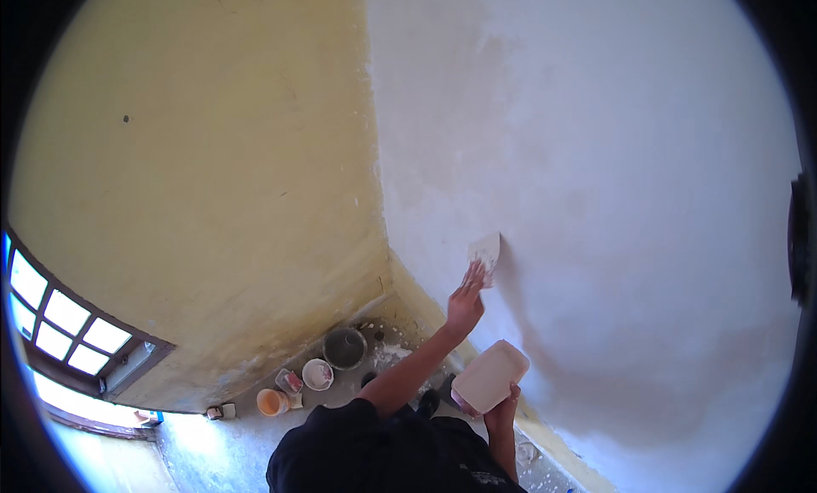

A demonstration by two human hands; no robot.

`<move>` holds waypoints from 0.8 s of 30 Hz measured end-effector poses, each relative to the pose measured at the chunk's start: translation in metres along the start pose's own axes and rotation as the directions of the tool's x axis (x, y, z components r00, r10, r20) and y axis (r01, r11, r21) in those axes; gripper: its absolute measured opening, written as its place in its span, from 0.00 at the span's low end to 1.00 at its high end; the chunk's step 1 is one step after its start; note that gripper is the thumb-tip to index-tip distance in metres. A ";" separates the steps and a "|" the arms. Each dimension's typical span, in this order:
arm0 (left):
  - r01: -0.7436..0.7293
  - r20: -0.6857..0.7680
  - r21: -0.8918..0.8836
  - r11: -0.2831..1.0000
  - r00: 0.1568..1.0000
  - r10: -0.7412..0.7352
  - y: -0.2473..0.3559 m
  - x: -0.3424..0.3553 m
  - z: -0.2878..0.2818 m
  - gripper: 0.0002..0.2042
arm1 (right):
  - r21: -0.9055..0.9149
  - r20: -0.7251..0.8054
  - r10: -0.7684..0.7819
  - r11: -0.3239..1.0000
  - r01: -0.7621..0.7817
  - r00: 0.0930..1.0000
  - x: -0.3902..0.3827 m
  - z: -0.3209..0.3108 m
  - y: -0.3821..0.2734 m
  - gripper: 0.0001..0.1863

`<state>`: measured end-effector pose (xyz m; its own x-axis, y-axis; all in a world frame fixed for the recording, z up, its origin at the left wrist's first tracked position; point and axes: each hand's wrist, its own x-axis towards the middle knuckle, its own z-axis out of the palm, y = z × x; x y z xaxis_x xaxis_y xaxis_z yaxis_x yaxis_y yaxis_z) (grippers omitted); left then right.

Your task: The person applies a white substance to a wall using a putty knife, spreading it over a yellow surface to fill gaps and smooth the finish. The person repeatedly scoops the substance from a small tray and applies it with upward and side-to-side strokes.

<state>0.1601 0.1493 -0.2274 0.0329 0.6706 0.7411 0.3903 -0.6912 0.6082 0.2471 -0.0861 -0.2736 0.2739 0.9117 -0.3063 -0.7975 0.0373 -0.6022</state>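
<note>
My left hand [465, 306] reaches forward to the wall, its fingers stretched along a pale flat putty spreader [485, 249] smeared with white. The spreader's blade meets the white-coated wall [613, 178] near the corner and throws a shadow on it. Lower and to the right, my right hand [504, 405] grips the near right side of a pale, rounded rectangular tub [492, 376]. The tub is held in front of my body, apart from the wall. How much putty it contains, I cannot tell.
A bare yellowish wall [230, 153] meets the white one at a corner. On the floor by it stand a dark bucket [345, 348], a white bucket [317, 374], an orange-tinted bucket [272, 402] and a small container [288, 381]. A paned window [72, 314] is at far left.
</note>
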 end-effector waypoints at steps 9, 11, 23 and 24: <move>0.732 -0.205 -0.289 0.617 0.583 -0.787 -0.133 0.090 -0.042 0.11 | 0.026 -0.006 0.028 0.999 -0.028 1.000 -0.009 0.003 -0.004 0.30; 0.697 -0.209 -0.300 0.651 0.618 -0.758 -0.142 0.127 -0.045 0.11 | 0.085 -0.043 0.039 0.996 -0.036 0.998 -0.009 -0.003 -0.002 0.29; 0.392 -0.200 -0.334 0.857 0.859 -0.471 0.041 0.200 -0.066 0.08 | 0.010 0.025 0.047 0.999 -0.047 0.999 -0.008 0.003 -0.005 0.29; 0.330 -0.207 -0.328 0.885 0.889 -0.408 0.061 0.202 -0.068 0.08 | 0.021 0.024 0.052 0.998 -0.052 0.998 -0.007 0.004 -0.005 0.29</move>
<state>0.1281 0.2238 -0.0214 -0.3201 0.8225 0.4701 0.0550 -0.4793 0.8759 0.2474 -0.0914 -0.2652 0.2193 0.9221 -0.3189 -0.8215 -0.0018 -0.5702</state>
